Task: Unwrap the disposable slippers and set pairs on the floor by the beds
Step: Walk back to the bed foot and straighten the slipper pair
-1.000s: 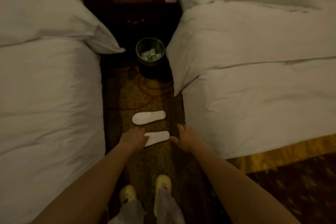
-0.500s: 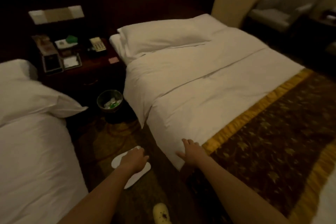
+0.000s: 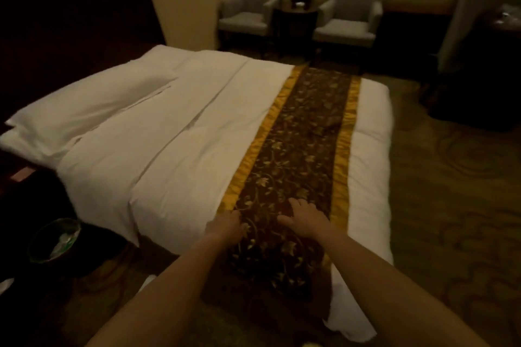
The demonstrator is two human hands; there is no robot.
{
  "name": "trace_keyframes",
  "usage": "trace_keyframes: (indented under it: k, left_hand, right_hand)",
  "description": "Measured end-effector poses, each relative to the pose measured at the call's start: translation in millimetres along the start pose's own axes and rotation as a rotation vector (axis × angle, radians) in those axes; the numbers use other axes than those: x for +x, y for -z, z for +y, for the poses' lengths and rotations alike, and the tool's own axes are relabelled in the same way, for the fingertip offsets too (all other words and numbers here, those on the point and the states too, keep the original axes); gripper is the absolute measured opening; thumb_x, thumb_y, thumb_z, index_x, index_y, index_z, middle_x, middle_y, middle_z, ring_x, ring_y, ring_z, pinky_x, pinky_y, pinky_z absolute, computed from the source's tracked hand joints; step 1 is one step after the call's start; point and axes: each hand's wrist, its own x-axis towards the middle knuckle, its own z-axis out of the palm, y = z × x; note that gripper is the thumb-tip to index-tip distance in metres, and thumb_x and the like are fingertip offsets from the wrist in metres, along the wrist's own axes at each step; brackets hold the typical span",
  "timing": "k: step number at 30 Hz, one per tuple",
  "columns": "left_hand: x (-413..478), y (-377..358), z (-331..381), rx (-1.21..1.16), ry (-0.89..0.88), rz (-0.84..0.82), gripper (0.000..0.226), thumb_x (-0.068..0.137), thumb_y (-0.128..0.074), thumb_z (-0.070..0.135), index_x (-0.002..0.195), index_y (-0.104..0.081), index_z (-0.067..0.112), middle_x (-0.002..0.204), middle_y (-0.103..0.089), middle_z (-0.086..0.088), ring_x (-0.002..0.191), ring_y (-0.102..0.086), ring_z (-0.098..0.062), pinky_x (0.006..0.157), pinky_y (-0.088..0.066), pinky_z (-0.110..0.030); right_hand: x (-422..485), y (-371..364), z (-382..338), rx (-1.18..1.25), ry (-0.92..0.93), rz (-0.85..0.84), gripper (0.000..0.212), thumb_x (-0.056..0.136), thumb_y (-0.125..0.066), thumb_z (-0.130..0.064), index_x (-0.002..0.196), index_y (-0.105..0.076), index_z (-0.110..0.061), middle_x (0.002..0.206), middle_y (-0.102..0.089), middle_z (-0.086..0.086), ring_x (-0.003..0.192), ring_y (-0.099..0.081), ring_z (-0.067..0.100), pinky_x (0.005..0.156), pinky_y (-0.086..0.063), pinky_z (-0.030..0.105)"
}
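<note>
1. While both my arms reach forward over the near edge of the bed [image 3: 174,132], my left hand [image 3: 225,227] and right hand [image 3: 306,218] lie over the brown and gold runner [image 3: 304,138], close together but apart.
2. Both hands are empty: the right has its fingers loosely spread; the left is turned knuckles-up, so I cannot tell how its fingers sit.
3. No slippers show anywhere in my view; the floor strip at lower left is dark, with only the waste bin [image 3: 53,239] beside the bed.
4. I judge I am between pairs, with no slipper in hand.
5. Next I need a fresh wrapped pair, which I cannot see from here, so the move calls for looking around before reaching.
</note>
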Motion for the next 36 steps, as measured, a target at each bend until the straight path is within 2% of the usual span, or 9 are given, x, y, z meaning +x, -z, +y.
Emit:
trace_keyframes:
  k: [3,8,12,16,23,30,36]
  left_hand:
    - [11.7,-6.3,64.3,0.082,-0.065,-0.03,0.049,0.095,-0.039,0.04,0.134,-0.041,0.012,0.139,-0.045,-0.015,0.128,-0.044,-0.033,0.105,-0.04,-0.047]
    - [34.6,-38.2,181.4,0.135,-0.15,-0.093,0.047,0.095,-0.039,0.039,0.134,-0.04,0.012,0.137,-0.044,-0.014,0.127,-0.043,-0.033,0.104,-0.039,-0.045]
    - [50.5,-80.7,285.8,0.113,-0.181,-0.12,0.046,0.095,-0.041,0.038,0.132,-0.044,0.013,0.138,-0.046,-0.014,0.126,-0.045,-0.032,0.105,-0.04,-0.044]
    - [59.7,-120.2,381.8,0.151,-0.267,-0.132,0.047,0.096,-0.04,0.038,0.135,-0.042,0.012,0.139,-0.048,-0.015,0.126,-0.046,-0.031,0.103,-0.04,-0.039]
    - [92.2,-142.6,506.5,0.182,-0.378,-0.178,0.045,0.096,-0.041,0.037,0.133,-0.044,0.011,0.137,-0.047,-0.016,0.125,-0.047,-0.032,0.103,-0.041,-0.041]
    - [156.7,-162.0,623.9,0.214,-0.466,-0.266,0.042,0.096,-0.042,0.034,0.128,-0.048,0.007,0.131,-0.052,-0.017,0.118,-0.052,-0.032,0.099,-0.045,-0.043]
    - [251.5,-148.0,728.7,0.188,-0.436,-0.276,0.048,0.095,-0.044,0.036,0.133,-0.042,0.008,0.137,-0.045,-0.017,0.126,-0.045,-0.034,0.105,-0.04,-0.045]
  right_hand:
    - [-18.2,14.6,62.0,0.065,-0.069,0.044,0.075,0.09,-0.033,-0.061,0.148,-0.012,-0.017,0.155,-0.019,0.012,0.139,-0.025,0.035,0.111,-0.03,0.048]
    - [-47.9,32.0,177.9,0.115,-0.16,0.119,0.074,0.09,-0.036,-0.059,0.146,-0.018,-0.014,0.151,-0.027,0.015,0.133,-0.032,0.037,0.107,-0.034,0.05]
    - [-71.5,48.7,272.7,0.118,-0.207,0.093,0.074,0.089,-0.038,-0.06,0.146,-0.015,-0.018,0.153,-0.025,0.013,0.136,-0.029,0.036,0.108,-0.032,0.051]
    - [-93.4,69.8,357.6,0.108,-0.264,0.114,0.07,0.088,-0.042,-0.057,0.144,-0.021,-0.02,0.15,-0.03,0.012,0.134,-0.032,0.034,0.107,-0.034,0.052]
    - [-110.8,96.6,471.8,0.228,-0.422,0.124,0.068,0.091,-0.042,-0.051,0.145,-0.021,-0.015,0.15,-0.029,0.015,0.135,-0.029,0.036,0.111,-0.029,0.049]
    - [-84.4,125.7,584.0,0.283,-0.493,0.083,0.069,0.091,-0.042,-0.053,0.143,-0.024,-0.013,0.149,-0.031,0.016,0.136,-0.03,0.036,0.11,-0.029,0.047]
    - [-23.7,201.4,688.9,0.227,-0.525,0.03,0.072,0.09,-0.039,-0.056,0.142,-0.024,-0.009,0.147,-0.032,0.019,0.134,-0.031,0.039,0.108,-0.031,0.047]
